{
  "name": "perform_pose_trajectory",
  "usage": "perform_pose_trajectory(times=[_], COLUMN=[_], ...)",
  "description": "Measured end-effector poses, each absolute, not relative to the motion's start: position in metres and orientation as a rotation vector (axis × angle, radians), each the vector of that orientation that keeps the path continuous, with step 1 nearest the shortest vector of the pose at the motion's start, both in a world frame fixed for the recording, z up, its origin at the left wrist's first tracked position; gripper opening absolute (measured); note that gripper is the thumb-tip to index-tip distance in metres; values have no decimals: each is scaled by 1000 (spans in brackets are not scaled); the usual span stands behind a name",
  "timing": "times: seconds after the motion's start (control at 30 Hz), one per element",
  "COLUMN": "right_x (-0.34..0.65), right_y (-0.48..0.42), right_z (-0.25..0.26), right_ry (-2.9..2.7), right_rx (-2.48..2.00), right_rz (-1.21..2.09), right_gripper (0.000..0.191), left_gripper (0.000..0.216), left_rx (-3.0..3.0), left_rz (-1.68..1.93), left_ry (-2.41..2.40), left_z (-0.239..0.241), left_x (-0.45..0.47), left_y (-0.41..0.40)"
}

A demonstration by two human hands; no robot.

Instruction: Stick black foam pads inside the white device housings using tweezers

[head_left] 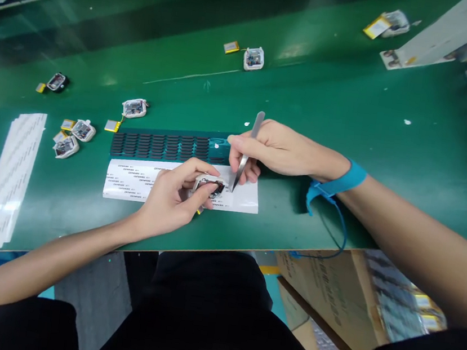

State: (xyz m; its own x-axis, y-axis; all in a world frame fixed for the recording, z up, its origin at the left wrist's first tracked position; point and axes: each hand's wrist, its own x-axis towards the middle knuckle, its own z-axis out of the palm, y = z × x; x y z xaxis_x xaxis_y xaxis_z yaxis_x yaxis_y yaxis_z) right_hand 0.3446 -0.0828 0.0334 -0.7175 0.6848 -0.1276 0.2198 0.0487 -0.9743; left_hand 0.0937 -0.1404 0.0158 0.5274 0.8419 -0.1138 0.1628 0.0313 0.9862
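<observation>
My left hand [175,193] is closed around a small white device housing [203,179] with electronics inside, the thumb pressed over its open face. A bit of yellow, likely its battery, peeks out below the fingers. In my right hand [274,149] a pair of metal tweezers [249,148] is pinched, tips pointing down just right of the housing. Under both hands lies a printed white backing sheet [128,180]. Behind it is a teal strip sheet [160,144] carrying rows of dark pads, with some spots at its right end bare. A blue wrist strap [339,179] circles my right wrist.
Several similar housings with yellow batteries lie about, such as one housing [134,108] behind the sheet and another housing [254,59] farther back. More printed sheets [15,171] are stacked at left. A metal post [438,32] stands at back right. Below the bench edge sits a cardboard box [329,294].
</observation>
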Motion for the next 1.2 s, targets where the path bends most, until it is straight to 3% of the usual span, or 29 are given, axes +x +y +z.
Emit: perform_pose_trajectory(times=[0.27, 0.4, 0.7, 0.83, 1.2], right_x=[351, 355, 311, 303, 305], right_y=[-77, -74, -114, -125, -127], right_z=[35, 34, 54, 55, 56], right_ry=[-1957, -1740, -1472, -1512, -1511], right_rx=[-852, -817, -825, -820, -870], right_rz=[1867, 1847, 1379, 1330, 1346], right_gripper=[40, 40, 33, 30, 30], left_gripper=[17, 14, 27, 35, 33], left_rx=[1483, 1433, 1249, 1210, 1213], left_rz=[655, 695, 717, 703, 670], left_ry=[937, 928, 770, 694, 728], left_z=[15, 16, 35, 34, 33], left_x=[94, 96, 93, 93, 91], left_y=[-142, -141, -140, -142, -144])
